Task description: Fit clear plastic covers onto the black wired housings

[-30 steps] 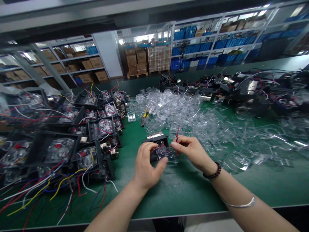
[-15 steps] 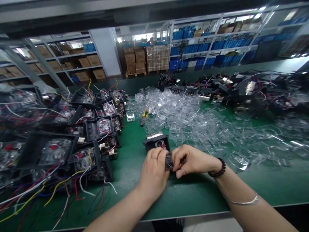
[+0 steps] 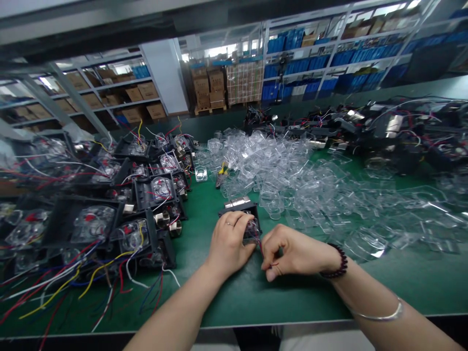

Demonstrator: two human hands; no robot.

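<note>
A black plastic housing (image 3: 253, 209) with a silver metal fitting (image 3: 237, 202) at its far side lies on the green bench in front of me. My left hand (image 3: 230, 239) wraps over its left side, fingers across the top and thumb at the near edge. Red and dark wires (image 3: 260, 243) come out of its right side. Their end is pinched between thumb and fingers of my right hand (image 3: 283, 251), just right of the housing. Part of the inside of the housing is hidden under my left fingers.
Many black housings with loose coloured wires (image 3: 102, 219) crowd the left. A heap of clear plastic covers (image 3: 270, 161) spreads from the middle to the right. Yellow-handled pliers (image 3: 221, 174) lie beyond my hands. More wired black parts (image 3: 365, 126) pile up at the back right.
My right hand has moved slightly down, away from the housing, and the wires now stretch between them. My left fingers have shifted, showing more of the inside.
</note>
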